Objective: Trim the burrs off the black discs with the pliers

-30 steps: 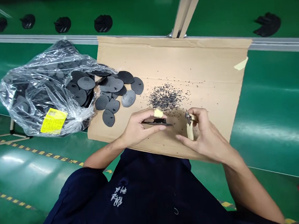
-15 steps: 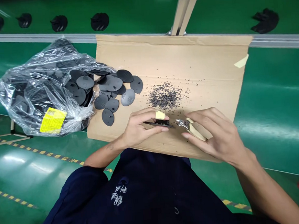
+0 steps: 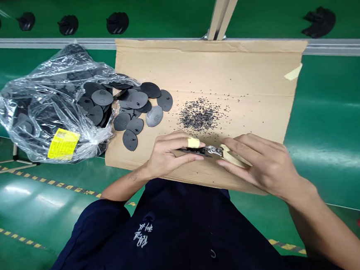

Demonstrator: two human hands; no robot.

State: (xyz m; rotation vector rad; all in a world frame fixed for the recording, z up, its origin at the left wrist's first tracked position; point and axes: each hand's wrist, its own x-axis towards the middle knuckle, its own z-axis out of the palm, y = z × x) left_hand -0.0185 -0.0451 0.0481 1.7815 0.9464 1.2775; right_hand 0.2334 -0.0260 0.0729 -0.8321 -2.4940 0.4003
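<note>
My left hand (image 3: 172, 152) pinches a thin black plastic part (image 3: 196, 151) between thumb and fingers; yellow tape wraps one fingertip. Closed round the pale handles of a pair of nippers (image 3: 234, 157) is my right hand (image 3: 260, 162). The metal jaws point left and meet the right end of the black part; whether they bite into it cannot be made out. Just beyond both hands, a heap of tiny black plastic bits (image 3: 201, 114) lies scattered over the cardboard sheet (image 3: 214, 63).
To the left, a clear plastic bag (image 3: 45, 108) with a yellow label spills flat black oval discs (image 3: 154, 116) onto the cardboard. A metal rail (image 3: 341, 48) and an upright post (image 3: 226, 8) stand behind. Several black parts (image 3: 117, 23) rest on the green surface past the rail.
The nippers have moved left, from a small gap away, up to the end of the black part. My left hand has tilted the part slightly.
</note>
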